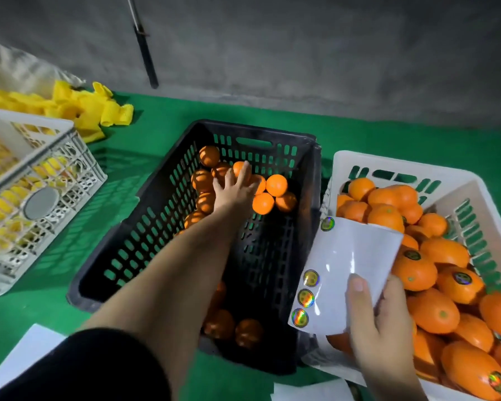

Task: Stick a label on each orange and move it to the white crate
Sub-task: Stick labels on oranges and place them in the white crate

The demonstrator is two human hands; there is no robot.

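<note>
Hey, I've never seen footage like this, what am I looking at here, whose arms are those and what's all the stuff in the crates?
There is no machine: one camera worn on a person's head looks down at their own two hands. The left hand reaches into a black crate and rests on an orange in the pile at its far end; whether it grips yet is unclear. The right hand pinches a white label sheet with four shiny round stickers left. The white crate on the right holds oranges, several already stickered. Everything sits on a green surface.
</note>
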